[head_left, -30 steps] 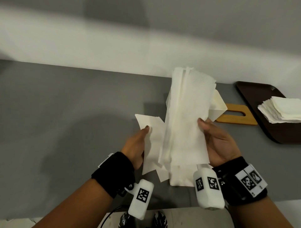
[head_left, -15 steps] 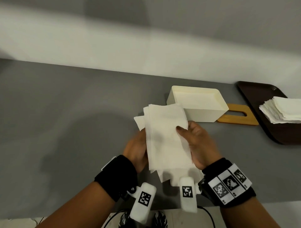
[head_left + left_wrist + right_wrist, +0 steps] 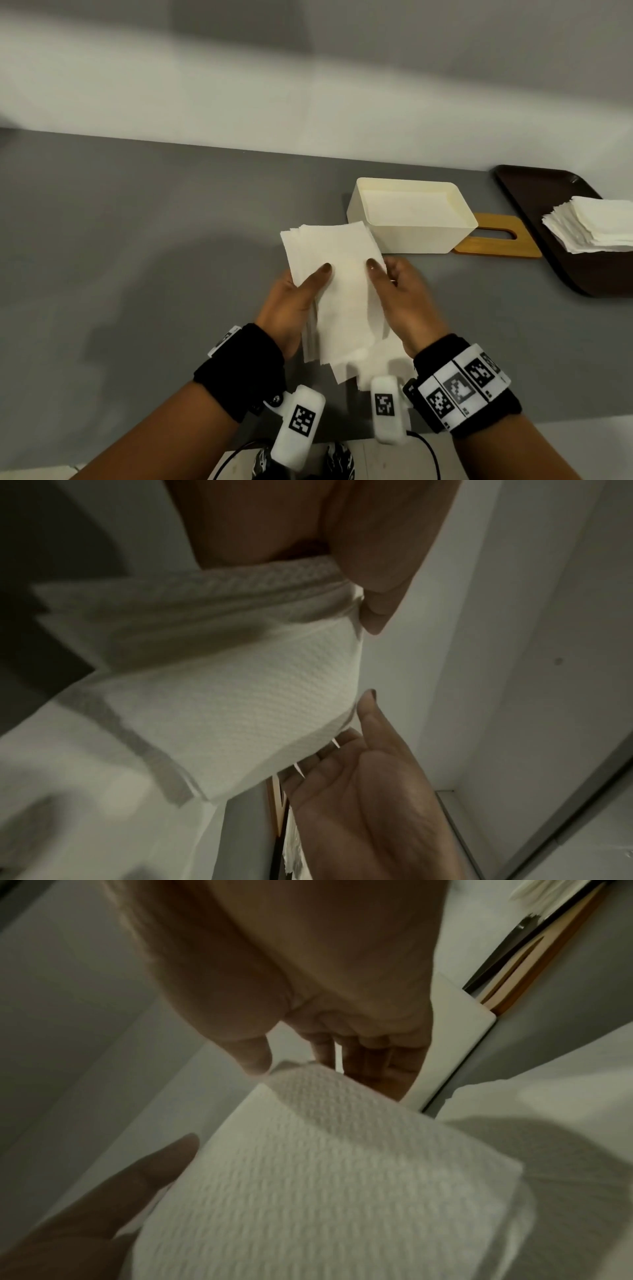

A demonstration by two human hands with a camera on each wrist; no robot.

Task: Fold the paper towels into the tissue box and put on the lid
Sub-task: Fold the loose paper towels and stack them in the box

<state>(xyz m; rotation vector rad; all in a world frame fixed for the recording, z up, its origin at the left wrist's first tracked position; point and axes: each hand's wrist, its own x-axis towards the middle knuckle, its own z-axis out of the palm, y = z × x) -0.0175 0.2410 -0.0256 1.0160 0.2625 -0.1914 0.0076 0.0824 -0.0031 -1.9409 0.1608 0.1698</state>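
Both hands, left [image 3: 291, 305] and right [image 3: 404, 301], pinch the folded towels [image 3: 339, 284] by their sides, thumbs on top, squaring them for the open box [image 3: 407, 219] just beyond.

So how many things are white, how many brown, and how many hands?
White: 3 (held paper towels, tissue box, paper towel pile)
Brown: 2 (wooden lid, tray)
Hands: 2 (left hand, right hand)
Total: 7
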